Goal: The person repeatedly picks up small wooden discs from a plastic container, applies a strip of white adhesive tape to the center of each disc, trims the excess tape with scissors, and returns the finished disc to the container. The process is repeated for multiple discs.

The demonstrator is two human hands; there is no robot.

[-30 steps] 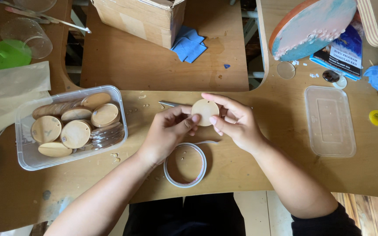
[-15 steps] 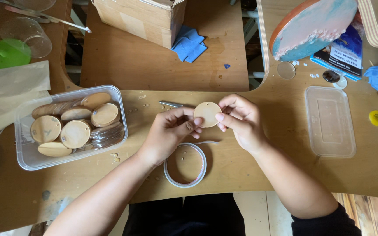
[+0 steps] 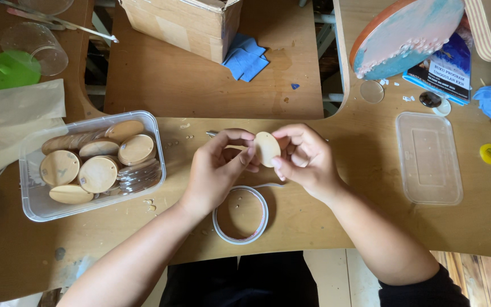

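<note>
We held a small wooden disc [image 3: 267, 149] above the table [image 3: 336, 222], our left hand [image 3: 218, 170] and right hand [image 3: 305, 160] both pinching its edges with closed fingers. Just below our hands a roll of white tape [image 3: 241, 215] lay flat. To the left sat a clear plastic tub [image 3: 92, 165] holding more discs.

- A light brown wooden counter [image 3: 370, 227] with rounded, curving edges fills most of the view.
- A second wooden board [image 3: 200, 85] lies beyond it, with dark gaps between the panels.
- Reddish-brown wooden floor planks [image 3: 484, 267] show at the lower right.
- Soft, even daylight falls across the wood, casting faint shadows.
</note>
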